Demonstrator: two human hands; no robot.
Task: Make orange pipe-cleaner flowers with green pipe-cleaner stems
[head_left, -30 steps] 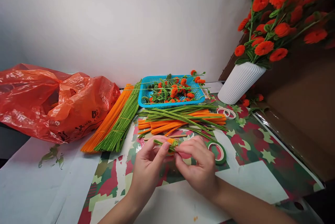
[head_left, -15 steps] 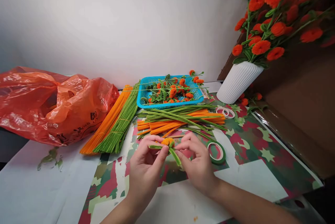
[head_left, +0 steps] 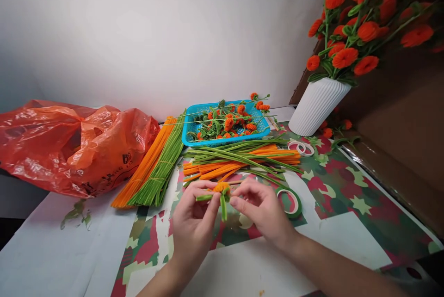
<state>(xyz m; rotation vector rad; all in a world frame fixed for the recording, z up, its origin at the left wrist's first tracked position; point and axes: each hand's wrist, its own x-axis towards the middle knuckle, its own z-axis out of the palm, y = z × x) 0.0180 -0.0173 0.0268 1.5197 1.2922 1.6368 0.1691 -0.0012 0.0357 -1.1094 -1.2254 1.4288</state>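
Observation:
A small pipe-cleaner flower (head_left: 221,188), with an orange head and green pieces below, is between my two hands near the table's middle. My left hand (head_left: 194,213) pinches it from the left between thumb and fingers. One green end (head_left: 204,198) sticks out to the left across those fingers, and another green piece (head_left: 224,208) hangs down toward me. On the right side, the thumb and forefinger of my right hand (head_left: 264,209) are closed at the flower's green edge. Fingertips partly hide where the green pieces join the head.
Loose green and orange pipe cleaners (head_left: 239,160) lie just beyond my hands, before a blue basket (head_left: 225,142) of small flowers. Green tape (head_left: 294,204) and white rolls (head_left: 301,148) lie at right, near a white vase (head_left: 317,105). Bundled pipe cleaners (head_left: 156,167) and a red bag (head_left: 100,149) are left.
The green piece under the flower has swung from pointing down-right to hanging nearly straight down. My right fingers have shifted slightly at the flower's edge. The camera view has turned a little.

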